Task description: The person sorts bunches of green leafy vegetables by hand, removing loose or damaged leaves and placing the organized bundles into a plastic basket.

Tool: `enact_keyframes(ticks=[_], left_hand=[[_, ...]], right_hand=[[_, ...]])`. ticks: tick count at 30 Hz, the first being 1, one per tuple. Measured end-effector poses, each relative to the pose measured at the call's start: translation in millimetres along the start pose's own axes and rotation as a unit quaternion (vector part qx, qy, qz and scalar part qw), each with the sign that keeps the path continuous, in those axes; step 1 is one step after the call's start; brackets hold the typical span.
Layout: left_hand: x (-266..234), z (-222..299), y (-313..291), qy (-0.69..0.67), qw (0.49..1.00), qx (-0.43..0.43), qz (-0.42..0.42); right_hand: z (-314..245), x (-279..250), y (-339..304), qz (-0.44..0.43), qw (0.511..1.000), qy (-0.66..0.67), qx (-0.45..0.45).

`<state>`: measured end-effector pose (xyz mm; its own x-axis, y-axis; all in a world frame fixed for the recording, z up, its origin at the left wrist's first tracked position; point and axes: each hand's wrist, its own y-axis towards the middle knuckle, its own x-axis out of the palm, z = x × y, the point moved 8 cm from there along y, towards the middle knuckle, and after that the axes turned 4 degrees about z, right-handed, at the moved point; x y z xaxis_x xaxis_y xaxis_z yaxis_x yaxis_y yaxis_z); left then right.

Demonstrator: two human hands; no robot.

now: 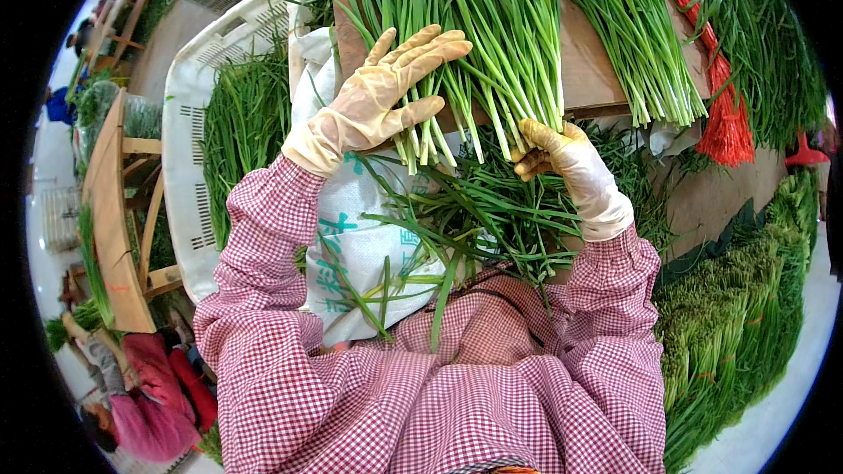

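Observation:
Long green garlic chives [500, 26] lie spread on a wooden board [584, 53], their pale cut ends hanging over its near edge. My left hand [378, 92], in a cream rubber glove, is open with fingers stretched over the left part of these chives. My right hand [571, 162], gloved the same way with yellowed fingertips, is closed at the stem ends on the right side of the middle bunch, thumb and fingers pinching there. Its fingertips are partly hidden. To the right, a separate bunch of chives [628, 44] rests on the board.
Red ties [727, 114] hang at the board's right, beside more chives [764, 44]. Loose leaves [492, 202] and a white woven sack [351, 254] cover my lap. A white crate [184, 123] of chives stands left. Stacked bundles [738, 325] lie right. Another person [154, 386] is at lower left.

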<state>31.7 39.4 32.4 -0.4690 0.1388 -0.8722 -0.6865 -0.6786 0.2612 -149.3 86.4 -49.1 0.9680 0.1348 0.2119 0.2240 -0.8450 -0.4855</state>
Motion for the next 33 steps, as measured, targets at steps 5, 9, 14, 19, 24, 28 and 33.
enact_keyframes(ticks=[5,9,14,19,24,28,33], left_hand=[[2.0,-2.6,-1.6,0.011,1.000,0.009,-0.006],[3.2,-0.5,2.9,0.037,0.999,0.021,-0.004],[12.2,-1.7,9.4,0.068,0.997,0.044,0.007],[14.5,-5.6,5.9,0.070,0.996,0.045,0.023],[11.9,-8.4,4.1,0.077,0.996,0.028,0.017],[-7.7,-7.4,-9.1,0.080,0.993,0.024,0.078],[-12.1,-10.1,-31.7,0.076,0.993,-0.008,0.085]], right_hand=[[3.6,-1.6,-0.4,0.006,1.000,-0.014,0.006],[3.8,1.9,-1.5,-0.013,1.000,-0.002,-0.003],[1.5,-11.3,-19.5,0.024,0.984,-0.174,0.042],[-35.8,7.6,-75.2,0.069,0.951,-0.300,-0.011],[-71.7,64.7,-59.7,0.122,0.743,-0.610,-0.247],[-64.9,64.6,-47.6,0.141,0.731,-0.606,-0.281],[-76.0,54.3,-44.9,0.194,0.687,-0.659,-0.236]])
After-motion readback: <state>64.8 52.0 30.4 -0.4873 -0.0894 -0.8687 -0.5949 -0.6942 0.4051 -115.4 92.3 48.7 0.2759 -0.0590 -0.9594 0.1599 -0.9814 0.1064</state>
